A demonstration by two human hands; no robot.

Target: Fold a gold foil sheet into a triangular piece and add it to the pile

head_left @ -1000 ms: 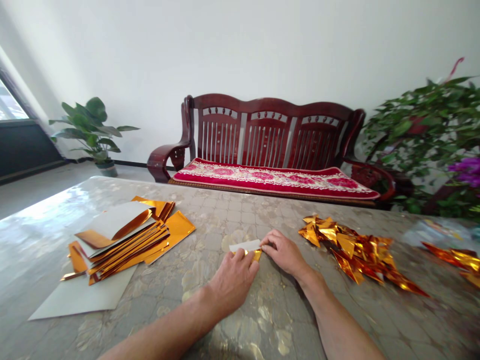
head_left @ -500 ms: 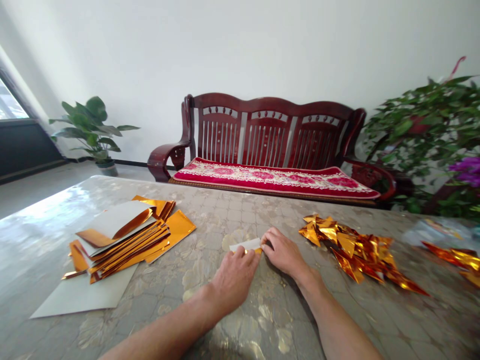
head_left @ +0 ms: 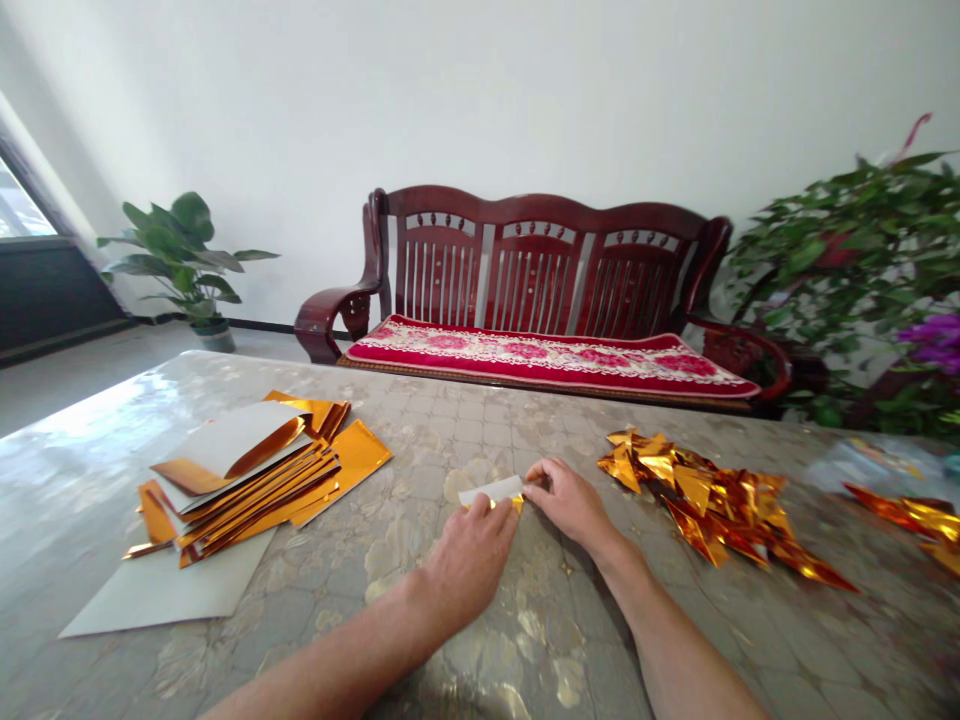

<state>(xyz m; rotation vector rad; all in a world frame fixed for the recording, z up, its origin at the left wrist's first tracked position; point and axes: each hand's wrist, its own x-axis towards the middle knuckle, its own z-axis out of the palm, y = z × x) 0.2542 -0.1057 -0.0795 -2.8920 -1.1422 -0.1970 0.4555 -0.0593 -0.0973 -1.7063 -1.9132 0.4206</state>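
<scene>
Our left hand [head_left: 469, 560] lies knuckles-up over the near half of the foil piece [head_left: 491, 491], hiding all but a sliver of its gold side. We cannot tell whether those fingers pinch or merely press. Our right hand [head_left: 571, 502] closes thumb and fingertips on the piece's right end, which rests on the table [head_left: 450, 420] between both hands. Right of our right hand sprawls a pile of folded gold shapes [head_left: 712, 500]; a second heap [head_left: 919, 520] is cut by the frame edge. Left of our left hand, stacked gold sheets [head_left: 247, 475] overlie a white sheet [head_left: 165, 590].
</scene>
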